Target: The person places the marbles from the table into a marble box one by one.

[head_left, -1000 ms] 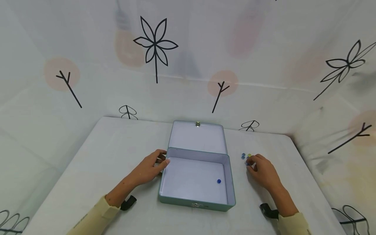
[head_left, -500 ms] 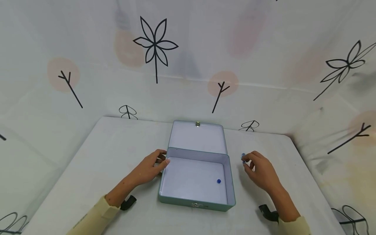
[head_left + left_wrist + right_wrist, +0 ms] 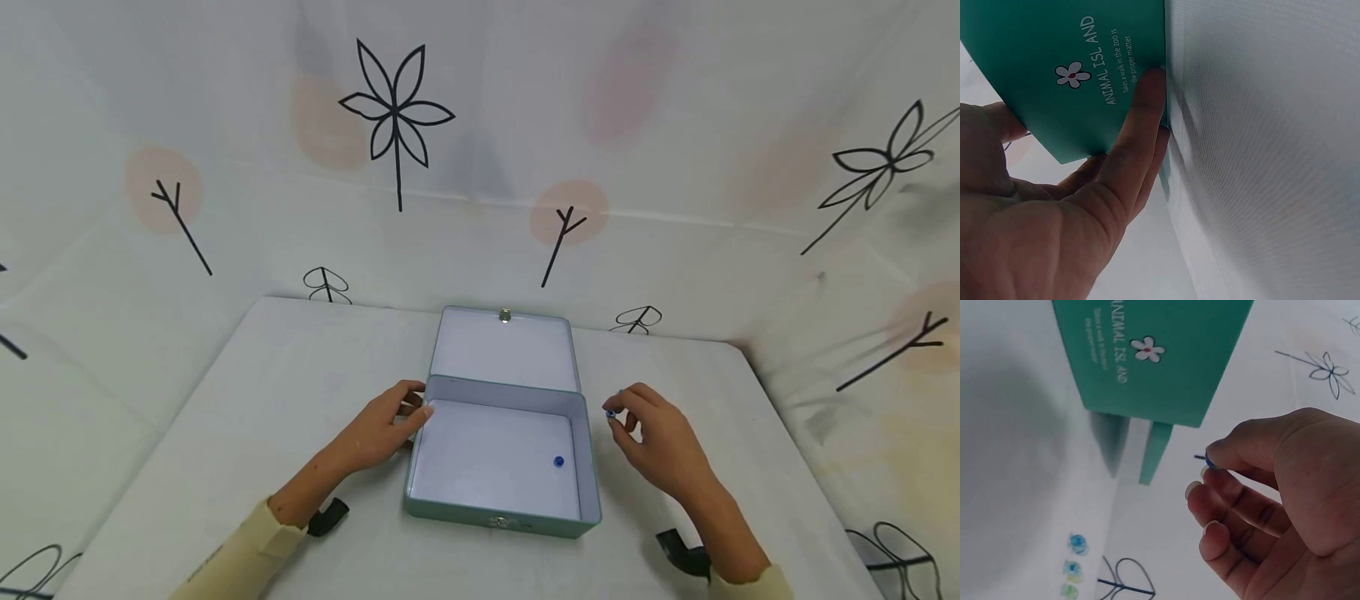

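Observation:
A green tin box [image 3: 450,514] with a pale inside lies with its hinged lid [image 3: 506,348] swung back. The left hand [image 3: 384,427] holds the box's left wall, thumb over the rim. In the left wrist view its fingers [image 3: 1129,147] lie along the printed green side [image 3: 1041,44]. Right of the box, the right hand [image 3: 663,437] is raised and pinches a small blue bead [image 3: 1212,461] between thumb and forefinger. Another blue bead [image 3: 558,462] sits inside the box, toward its right wall.
Several small translucent beads, a blue one [image 3: 1077,544] and a green one [image 3: 1070,591] among them, lie on the white-covered table [image 3: 300,367]. The right hand mostly hides them in the head view. A patterned cloth wall [image 3: 480,167] stands behind.
The right hand has picked a blue bead from the group on the table and moved left toward the box with it. The left hand and the box have stayed put.

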A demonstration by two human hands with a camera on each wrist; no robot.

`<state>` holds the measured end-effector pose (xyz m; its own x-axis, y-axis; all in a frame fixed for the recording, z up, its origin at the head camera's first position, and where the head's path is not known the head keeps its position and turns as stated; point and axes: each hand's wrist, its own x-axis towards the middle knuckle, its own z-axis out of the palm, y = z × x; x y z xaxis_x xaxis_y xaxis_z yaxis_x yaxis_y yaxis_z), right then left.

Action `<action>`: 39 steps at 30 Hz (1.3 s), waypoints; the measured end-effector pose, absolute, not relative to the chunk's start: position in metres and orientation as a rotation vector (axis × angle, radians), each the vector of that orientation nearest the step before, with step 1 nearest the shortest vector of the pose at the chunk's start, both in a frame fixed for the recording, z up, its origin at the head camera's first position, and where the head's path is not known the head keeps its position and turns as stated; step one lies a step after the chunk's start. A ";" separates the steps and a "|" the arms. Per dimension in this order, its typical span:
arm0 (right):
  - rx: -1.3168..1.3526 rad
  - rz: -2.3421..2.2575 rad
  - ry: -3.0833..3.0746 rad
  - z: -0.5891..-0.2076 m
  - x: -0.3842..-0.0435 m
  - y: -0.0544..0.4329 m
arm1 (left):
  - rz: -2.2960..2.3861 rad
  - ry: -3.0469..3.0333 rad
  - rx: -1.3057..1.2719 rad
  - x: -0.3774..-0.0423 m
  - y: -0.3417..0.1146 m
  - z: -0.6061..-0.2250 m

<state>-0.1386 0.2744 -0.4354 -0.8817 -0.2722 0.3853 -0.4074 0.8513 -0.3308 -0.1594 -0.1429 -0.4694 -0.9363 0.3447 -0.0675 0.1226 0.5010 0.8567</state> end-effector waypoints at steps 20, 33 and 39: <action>0.679 0.615 -2.662 -0.424 -0.119 0.246 | 1.494 2.403 0.353 -0.161 -0.142 -0.468; 0.776 0.644 -2.693 -0.426 -0.109 0.225 | 1.517 2.380 0.353 -0.160 -0.143 -0.468; 0.822 0.654 -2.683 -0.429 -0.105 0.220 | 1.512 2.382 0.352 -0.159 -0.143 -0.467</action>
